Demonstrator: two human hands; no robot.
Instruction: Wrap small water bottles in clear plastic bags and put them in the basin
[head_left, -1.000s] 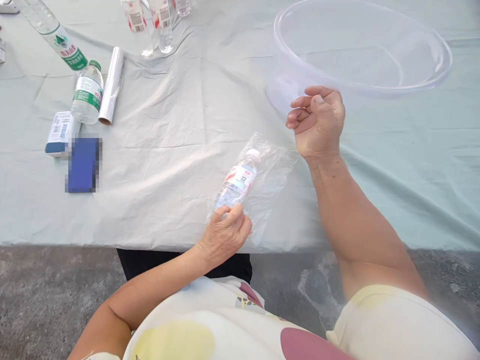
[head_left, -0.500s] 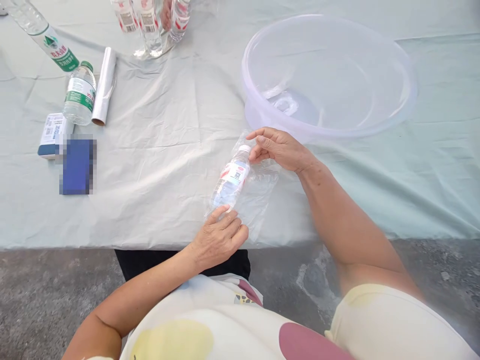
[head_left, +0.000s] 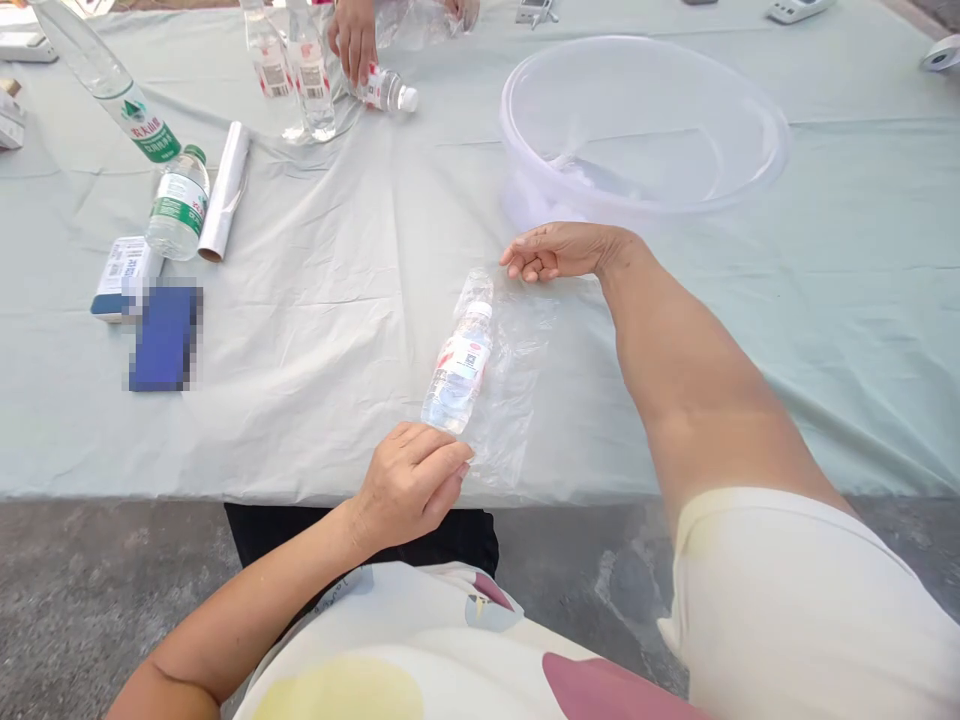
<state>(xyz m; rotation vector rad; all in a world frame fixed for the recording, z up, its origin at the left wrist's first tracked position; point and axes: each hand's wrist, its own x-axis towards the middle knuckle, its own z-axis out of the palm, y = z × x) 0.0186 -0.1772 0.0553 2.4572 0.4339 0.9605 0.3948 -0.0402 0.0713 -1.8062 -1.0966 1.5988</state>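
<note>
A small water bottle (head_left: 459, 366) with a red and white label and a white cap lies on a sheet of clear plastic film (head_left: 517, 370) near the table's front edge. My left hand (head_left: 409, 485) is at the bottle's bottom end, fingers curled and pressed on the film there. My right hand (head_left: 559, 250) lies just beyond the bottle's cap, fingers together and bent, touching the far edge of the film. A large clear plastic basin (head_left: 645, 130) stands behind my right hand.
At the left lie two green-labelled bottles (head_left: 176, 205), a roll of film (head_left: 225, 190), a small box (head_left: 120, 275) and a blurred blue object (head_left: 163, 338). Another person's hand (head_left: 352, 40) holds a bottle (head_left: 386, 92) at the far edge beside standing bottles (head_left: 311, 70). A pale green cloth (head_left: 337, 260) covers the table.
My right hand dropped from a raised position by the basin to the film beyond the bottle's cap. My left hand slid back toward the table edge. Another person's hand came into view.
</note>
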